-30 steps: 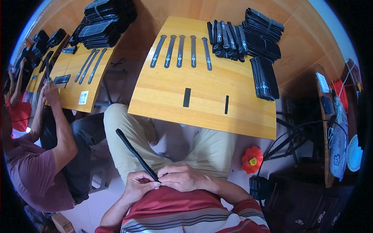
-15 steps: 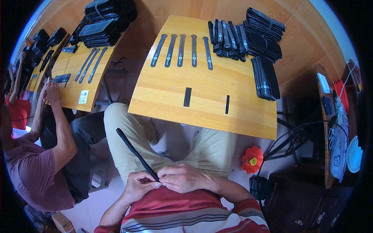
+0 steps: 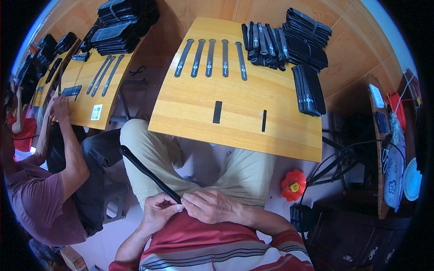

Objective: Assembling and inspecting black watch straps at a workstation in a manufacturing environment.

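A long, narrow black strap [image 3: 149, 173] slants up and to the left above my lap, its rounded far end free over my left thigh. My left hand [image 3: 159, 213] is closed round its lower end with the thumb on top. Close against it, my right hand [image 3: 210, 206] pinches the same end; the fingers hide the strap's tip. On the wooden table [image 3: 181, 108] in front lie a row of several dark grey straps [image 3: 209, 58] with rounded ends. Nearer me are a wider black strip [image 3: 217, 112] and a thin black strip [image 3: 264, 121].
Bundles of black straps [image 3: 307, 29] and a loose stack of straps [image 3: 307, 92] line the table's right side. At left, another person [image 3: 49, 189] works at a second table [image 3: 86, 113]. A red flower-shaped object [image 3: 293, 186] and a side shelf [image 3: 382, 180] are at right.
The strap's free end has swung left and slightly up. Both my hands have shifted a little to the left, still holding its lower end.
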`<act>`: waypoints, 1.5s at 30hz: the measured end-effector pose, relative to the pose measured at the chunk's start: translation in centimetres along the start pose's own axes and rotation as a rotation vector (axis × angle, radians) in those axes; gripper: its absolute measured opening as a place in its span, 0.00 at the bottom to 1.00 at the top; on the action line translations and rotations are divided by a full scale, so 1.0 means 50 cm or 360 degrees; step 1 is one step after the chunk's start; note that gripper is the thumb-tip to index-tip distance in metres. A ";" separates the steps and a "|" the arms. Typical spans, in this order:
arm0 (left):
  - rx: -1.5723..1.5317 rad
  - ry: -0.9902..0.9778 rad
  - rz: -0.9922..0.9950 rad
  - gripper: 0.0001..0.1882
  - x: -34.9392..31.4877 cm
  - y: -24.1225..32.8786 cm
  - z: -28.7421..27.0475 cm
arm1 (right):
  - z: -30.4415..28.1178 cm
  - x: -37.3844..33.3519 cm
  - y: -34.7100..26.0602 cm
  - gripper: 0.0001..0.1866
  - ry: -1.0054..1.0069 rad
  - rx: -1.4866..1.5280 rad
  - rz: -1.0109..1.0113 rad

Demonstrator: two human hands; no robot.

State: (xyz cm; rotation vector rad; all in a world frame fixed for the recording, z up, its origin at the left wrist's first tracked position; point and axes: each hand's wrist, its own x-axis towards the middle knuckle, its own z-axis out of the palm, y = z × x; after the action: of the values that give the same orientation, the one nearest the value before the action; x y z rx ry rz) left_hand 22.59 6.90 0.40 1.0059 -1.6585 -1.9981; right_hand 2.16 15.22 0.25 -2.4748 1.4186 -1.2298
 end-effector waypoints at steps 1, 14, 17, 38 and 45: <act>0.0000 -0.0001 0.0000 0.05 0.002 0.008 0.004 | 0.000 -0.001 0.000 0.13 0.0000 -0.0001 0.0001; 0.0954 0.0026 0.0171 0.08 0.001 0.045 0.021 | 0.057 0.001 0.018 0.10 0.0002 0.0151 0.0242; 0.1251 0.0032 0.0276 0.08 0.001 0.040 0.022 | 0.070 0.000 0.019 0.10 -0.0015 0.0234 0.0308; 0.1282 -0.0318 0.0289 0.07 0.016 0.025 -0.011 | 0.070 0.001 0.036 0.11 -0.0192 0.0529 0.0313; 0.1227 -0.0539 0.0243 0.08 0.016 0.037 -0.020 | 0.055 -0.002 0.050 0.16 -0.0330 0.0739 0.0322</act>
State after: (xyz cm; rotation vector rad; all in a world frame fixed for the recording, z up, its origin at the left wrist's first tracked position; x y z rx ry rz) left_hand 22.43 5.21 1.88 0.7309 -2.7056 -1.4863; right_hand 2.11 12.92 -2.68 -2.0257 1.1410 -1.0760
